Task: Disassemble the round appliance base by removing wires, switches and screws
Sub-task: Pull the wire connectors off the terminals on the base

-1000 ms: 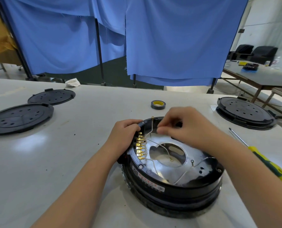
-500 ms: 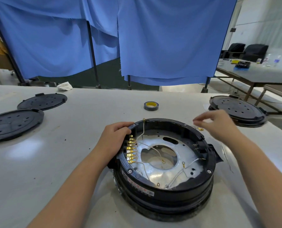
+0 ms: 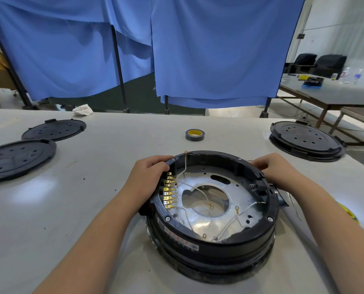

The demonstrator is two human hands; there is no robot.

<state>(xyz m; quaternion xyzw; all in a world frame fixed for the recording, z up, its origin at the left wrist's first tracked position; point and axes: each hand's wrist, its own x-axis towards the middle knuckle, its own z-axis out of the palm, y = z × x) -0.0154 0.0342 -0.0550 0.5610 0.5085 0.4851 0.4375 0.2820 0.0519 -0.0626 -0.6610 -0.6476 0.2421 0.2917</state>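
The round black appliance base sits open-side up on the white table in front of me. Inside is a silver metal plate with a central hole, thin white wires with ring ends, and a row of gold terminals on the left inner wall. My left hand grips the base's left rim beside the terminals. My right hand holds the far right rim, fingers curled over its edge. A black switch block sits inside the right wall.
Two black perforated covers lie at the left. Another black round base stands at the far right. A tape roll lies behind the base. A yellow-green screwdriver handle shows past my right forearm. Blue curtains hang behind.
My right hand left the wires inside the base, swung out to the right, then came back onto the far right rim. My left hand stayed on the left rim.
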